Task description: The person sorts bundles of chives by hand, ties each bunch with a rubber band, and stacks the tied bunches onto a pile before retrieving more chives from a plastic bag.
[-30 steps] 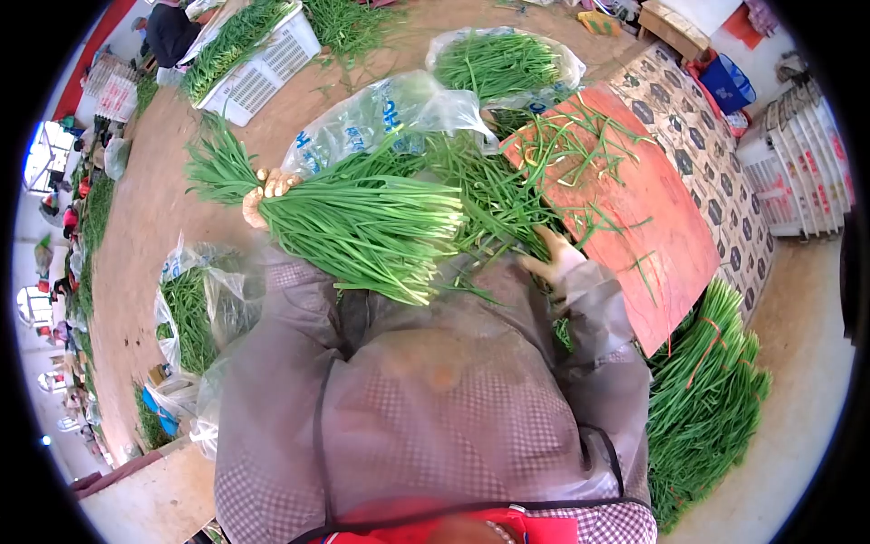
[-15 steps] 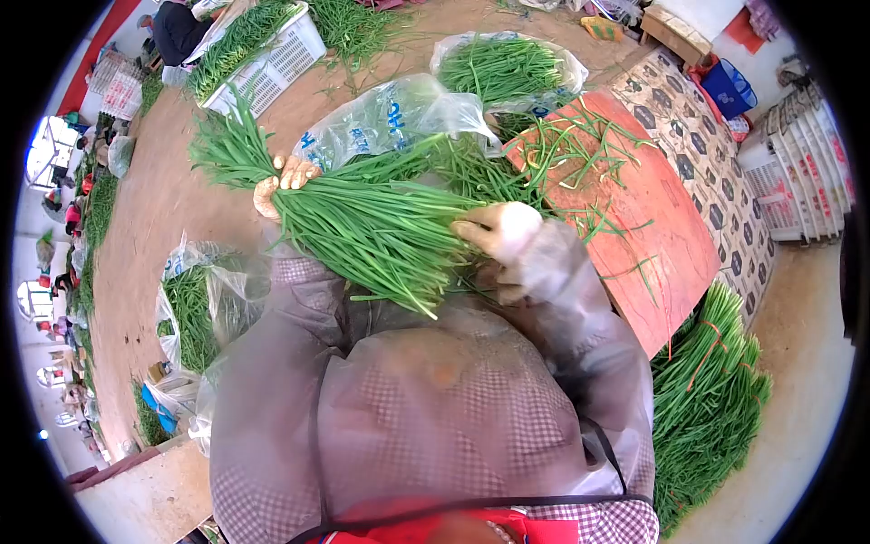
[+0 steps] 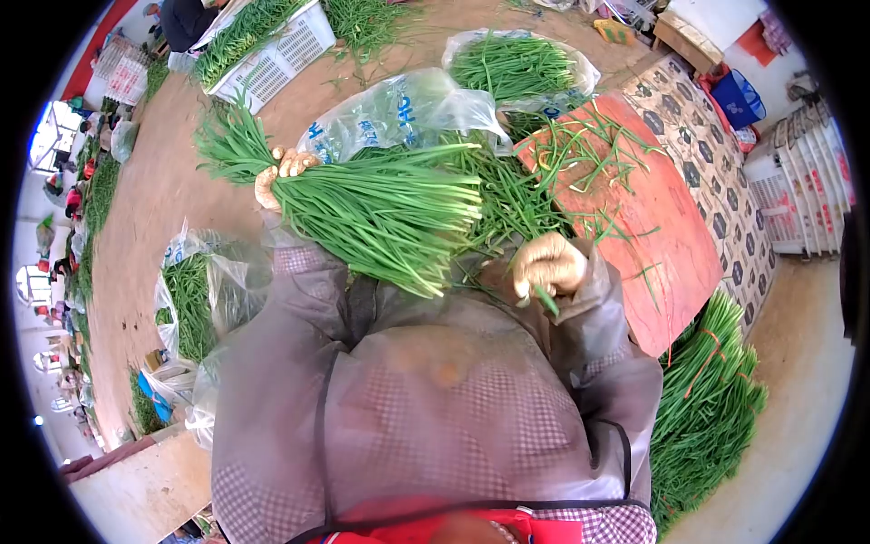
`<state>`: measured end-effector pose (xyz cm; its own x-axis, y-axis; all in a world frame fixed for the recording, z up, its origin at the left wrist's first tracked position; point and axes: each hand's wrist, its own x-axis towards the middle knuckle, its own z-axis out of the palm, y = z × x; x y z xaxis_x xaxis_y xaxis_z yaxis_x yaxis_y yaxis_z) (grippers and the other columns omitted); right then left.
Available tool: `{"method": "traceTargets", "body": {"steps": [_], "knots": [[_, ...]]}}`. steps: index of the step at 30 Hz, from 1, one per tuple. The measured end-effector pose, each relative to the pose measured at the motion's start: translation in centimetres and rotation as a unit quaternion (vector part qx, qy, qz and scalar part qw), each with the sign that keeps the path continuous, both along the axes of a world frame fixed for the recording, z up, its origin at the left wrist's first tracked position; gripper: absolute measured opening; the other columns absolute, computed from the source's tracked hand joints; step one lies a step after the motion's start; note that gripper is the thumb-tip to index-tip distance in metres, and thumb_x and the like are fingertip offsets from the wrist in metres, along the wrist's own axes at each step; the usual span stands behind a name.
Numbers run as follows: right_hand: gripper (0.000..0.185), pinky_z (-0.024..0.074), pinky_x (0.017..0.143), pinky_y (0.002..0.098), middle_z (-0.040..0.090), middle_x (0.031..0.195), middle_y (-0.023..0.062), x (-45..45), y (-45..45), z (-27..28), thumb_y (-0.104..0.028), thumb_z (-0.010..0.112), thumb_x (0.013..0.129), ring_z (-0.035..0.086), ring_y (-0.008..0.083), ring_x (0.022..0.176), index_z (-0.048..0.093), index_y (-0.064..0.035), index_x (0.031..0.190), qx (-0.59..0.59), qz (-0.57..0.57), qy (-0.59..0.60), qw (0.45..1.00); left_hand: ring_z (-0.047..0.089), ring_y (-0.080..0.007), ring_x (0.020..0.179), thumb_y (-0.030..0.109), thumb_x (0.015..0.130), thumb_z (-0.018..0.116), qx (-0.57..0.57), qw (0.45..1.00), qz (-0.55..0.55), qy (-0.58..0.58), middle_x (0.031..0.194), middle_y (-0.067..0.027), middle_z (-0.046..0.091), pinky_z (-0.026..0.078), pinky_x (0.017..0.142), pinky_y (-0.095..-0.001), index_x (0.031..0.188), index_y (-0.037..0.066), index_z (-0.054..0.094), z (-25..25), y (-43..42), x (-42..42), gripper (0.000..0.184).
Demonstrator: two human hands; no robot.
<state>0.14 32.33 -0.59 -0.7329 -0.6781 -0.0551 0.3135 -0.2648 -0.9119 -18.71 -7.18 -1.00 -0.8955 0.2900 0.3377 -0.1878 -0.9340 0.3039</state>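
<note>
My left hand (image 3: 288, 170), in a pale glove, is closed round a thick bunch of garlic chives (image 3: 381, 213). Leafy tips stick out past the fist to the left, and the paler cut ends fan out to the right over my lap. Apart from the bunch, my right hand (image 3: 551, 265) is closed in front of my right side, with a short green chive piece (image 3: 546, 301) poking out below the fingers. Loose chives (image 3: 512, 204) lie in a heap just beyond, between the bunch and a red board (image 3: 648, 245) strewn with stray stalks.
Clear plastic bags (image 3: 408, 113) lie ahead, one filled bag (image 3: 512, 68) farther off. Another bag of greens (image 3: 192, 304) stands at left. Tied chive bundles (image 3: 707, 408) are piled at right. A white crate (image 3: 281, 59) stands near a seated person (image 3: 188, 23). Stacked crates (image 3: 797, 181) are at far right.
My right hand has left the cut ends of the bunch and moved right and down, with a green piece now showing in it. The left hand keeps its hold, almost still.
</note>
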Motion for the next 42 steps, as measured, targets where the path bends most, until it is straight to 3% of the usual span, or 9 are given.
{"method": "traceTargets", "body": {"steps": [8, 15, 17, 24, 26, 30, 33, 38, 42], "knots": [[0.065, 0.0462, 0.092, 0.0331, 0.065, 0.110, 0.0155, -1.5, -8.4, -0.4, -0.042, 0.066, 0.085, 0.061, 0.0244, 0.103, 0.049, 0.0012, 0.130, 0.342, -0.117, 0.065, 0.930, 0.049, -0.0164, 0.076, 0.011, 0.078, 0.057, -0.050, 0.996, 0.059, -0.032, 0.073, -0.0012, 0.049, 0.039, 0.091, -0.0368, 0.104, 0.007, 0.052, -0.4, 0.3, -0.3, 0.027], [0.032, 0.0462, 0.089, 0.0397, 0.060, 0.110, 0.0236, -4.6, -11.6, -8.1, -0.018, 0.062, 0.088, 0.057, 0.0334, 0.105, 0.062, -0.0002, 0.114, 0.219, -0.369, 0.380, 0.819, 0.051, -0.0190, 0.075, 0.014, 0.077, 0.059, -0.090, 0.987, 0.112, -0.077, 0.073, -0.0023, 0.049, 0.039, 0.091, -0.0401, 0.101, 0.005, 0.054, -2.2, -0.3, -1.3, 0.026], [0.030, 0.0451, 0.090, 0.0370, 0.057, 0.116, 0.0184, -4.3, -11.5, -7.7, -0.012, 0.060, 0.089, 0.056, 0.0287, 0.105, 0.060, 0.0011, 0.116, 0.146, -0.356, 0.184, 0.905, 0.053, -0.0209, 0.074, 0.013, 0.074, 0.059, -0.101, 0.980, 0.135, -0.104, 0.073, -0.0034, 0.051, 0.041, 0.089, -0.0411, 0.096, 0.004, 0.054, -2.5, 0.0, -1.0, 0.025], [0.029, 0.0495, 0.080, 0.0400, 0.062, 0.100, 0.0189, -0.9, -0.6, -11.4, -0.015, 0.052, 0.090, 0.063, 0.0332, 0.077, 0.062, 0.0047, 0.109, 0.448, -0.251, 0.267, 0.816, 0.053, -0.0210, 0.071, 0.012, 0.073, 0.059, -0.088, 0.970, 0.165, -0.155, 0.072, -0.0036, 0.051, 0.042, 0.084, -0.0393, 0.094, 0.004, 0.054, -4.4, -0.6, -1.1, 0.024], [0.039, 0.0492, 0.087, 0.0430, 0.058, 0.114, 0.0234, -0.2, 2.7, -10.1, -0.023, 0.056, 0.087, 0.063, 0.0355, 0.093, 0.059, 0.0010, 0.117, 0.693, -0.038, 0.219, 0.686, 0.053, -0.0210, 0.071, 0.012, 0.073, 0.059, -0.097, 0.967, 0.175, -0.157, 0.071, -0.0035, 0.051, 0.042, 0.084, -0.0392, 0.094, 0.004, 0.054, -4.1, -1.2, -1.0, 0.023], [0.063, 0.0427, 0.099, 0.0430, 0.042, 0.136, 0.0258, -0.4, 0.7, -4.8, -0.032, 0.065, 0.082, 0.048, 0.0390, 0.122, 0.044, -0.0033, 0.134, 0.547, -0.229, 0.279, 0.755, 0.053, -0.0212, 0.071, 0.013, 0.073, 0.060, -0.109, 0.969, 0.175, -0.138, 0.070, -0.0031, 0.051, 0.043, 0.085, -0.0393, 0.094, 0.004, 0.055, -3.8, -0.7, -0.9, 0.023], [0.071, 0.0443, 0.096, 0.0431, 0.051, 0.129, 0.0214, -3.1, -4.8, -1.6, -0.044, 0.070, 0.075, 0.054, 0.0385, 0.114, 0.048, -0.0069, 0.131, 0.414, -0.275, 0.274, 0.823, 0.053, -0.0208, 0.069, 0.013, 0.073, 0.059, -0.111, 0.967, 0.167, -0.157, 0.069, -0.0030, 0.051, 0.044, 0.084, -0.0391, 0.091, 0.004, 0.054, -3.5, 0.5, -0.8, 0.021], [0.043, 0.0521, 0.077, 0.0389, 0.056, 0.116, 0.0208, -4.7, -6.7, -3.2, -0.028, 0.061, 0.087, 0.060, 0.0359, 0.097, 0.053, -0.0035, 0.121, 0.491, -0.129, 0.447, 0.736, 0.052, -0.0201, 0.066, 0.013, 0.073, 0.059, -0.134, 0.959, 0.179, -0.176, 0.069, -0.0028, 0.052, 0.045, 0.080, -0.0390, 0.087, 0.005, 0.054, -2.4, 2.1, 0.0, 0.017], [0.027, 0.0494, 0.065, 0.0386, 0.063, 0.071, 0.0134, -2.5, -5.4, -2.9, -0.024, 0.050, 0.095, 0.062, 0.0300, 0.068, 0.063, -0.0029, 0.087, 0.431, -0.235, 0.259, 0.832, 0.053, -0.0207, 0.068, 0.013, 0.073, 0.058, -0.129, 0.958, 0.182, -0.179, 0.070, -0.0038, 0.053, 0.045, 0.078, -0.0388, 0.088, 0.004, 0.054, -2.2, 2.5, 0.6, 0.018]]}}
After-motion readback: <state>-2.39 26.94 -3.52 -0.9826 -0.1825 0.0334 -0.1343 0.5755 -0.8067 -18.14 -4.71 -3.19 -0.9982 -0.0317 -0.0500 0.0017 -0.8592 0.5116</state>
